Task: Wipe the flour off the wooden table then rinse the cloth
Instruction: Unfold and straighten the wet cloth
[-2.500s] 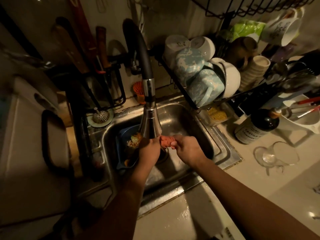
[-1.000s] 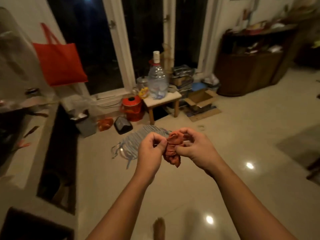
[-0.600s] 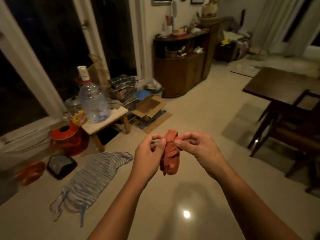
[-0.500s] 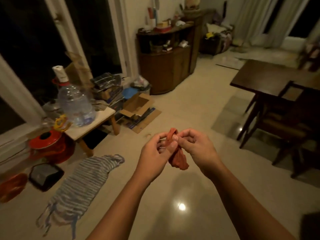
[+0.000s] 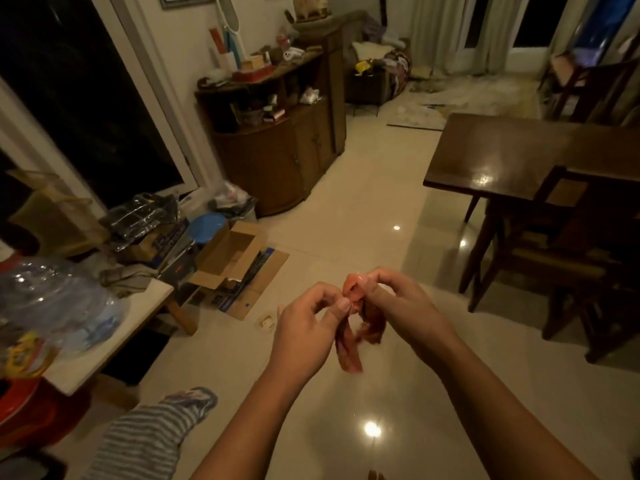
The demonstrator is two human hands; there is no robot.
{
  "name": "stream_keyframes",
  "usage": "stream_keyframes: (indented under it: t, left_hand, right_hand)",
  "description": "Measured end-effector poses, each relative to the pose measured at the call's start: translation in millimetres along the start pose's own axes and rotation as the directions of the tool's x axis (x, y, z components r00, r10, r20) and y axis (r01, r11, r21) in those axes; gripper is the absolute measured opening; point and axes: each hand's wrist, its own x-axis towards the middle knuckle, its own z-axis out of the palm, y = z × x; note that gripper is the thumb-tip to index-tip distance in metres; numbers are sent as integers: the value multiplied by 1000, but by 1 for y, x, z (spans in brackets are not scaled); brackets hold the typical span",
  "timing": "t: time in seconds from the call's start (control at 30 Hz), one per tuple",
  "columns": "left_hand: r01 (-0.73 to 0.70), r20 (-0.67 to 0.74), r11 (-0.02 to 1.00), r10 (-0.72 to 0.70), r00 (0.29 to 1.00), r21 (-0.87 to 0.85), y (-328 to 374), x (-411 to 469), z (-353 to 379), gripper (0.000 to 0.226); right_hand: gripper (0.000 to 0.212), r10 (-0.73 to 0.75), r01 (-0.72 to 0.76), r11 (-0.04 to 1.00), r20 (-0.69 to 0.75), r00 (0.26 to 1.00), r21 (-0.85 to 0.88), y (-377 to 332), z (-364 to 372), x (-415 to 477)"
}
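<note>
The small orange-red fabric cloth is hanging in the air between the two hands, crumpled and twisted into a narrow bunch rather than spread flat; its top is sitting as a pale, bunched knot at the fingertips, while two limp tails are drooping below the knuckles, the longer one beside the left palm and the shorter one under the right; whether it is wet cannot be told in this dim light.

The left hand is pinching the cloth's upper edge between thumb and curled forefinger, its other fingers folded in; the right hand is gripping the same top fold with curled fingers and thumb, so the fingertips of both hands are nearly meeting on the fabric; both forearms are reaching forward over the glossy pale tiled floor, which is lying below the hands.

Ahead and to the right of the right hand, the dark rectangular wooden table is standing well apart from the cloth, with a dark wooden chair just beside its near edge; ahead and to the left of the left hand, an open brown cardboard box is lying on the floor, and beyond it a curved brown wooden cabinet is standing against the wall; far left of the left hand, a large clear plastic water bottle is resting on a low white-topped table; below the left forearm, a grey striped fabric is lying on the floor.
</note>
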Motion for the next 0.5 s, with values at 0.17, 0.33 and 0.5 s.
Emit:
stream_keyframes:
  t: [0.17,0.33,0.5]
  left_hand:
    - [22,-180,1000,-25,983,-17,13,96,8,30]
    - [12,-127,997,-21,992,-70,11,186,13,41]
    - [-34,83,986,48,995,-164,-1,281,4,22]
  right_hand:
    - [34,-60,60,997,11,998,43,-5,-38,89]
    - [37,28,-27,1000,184,982,-9,-2,-76,163]
    - [21,10,0,998,169,986,-59,-6,-100,248]
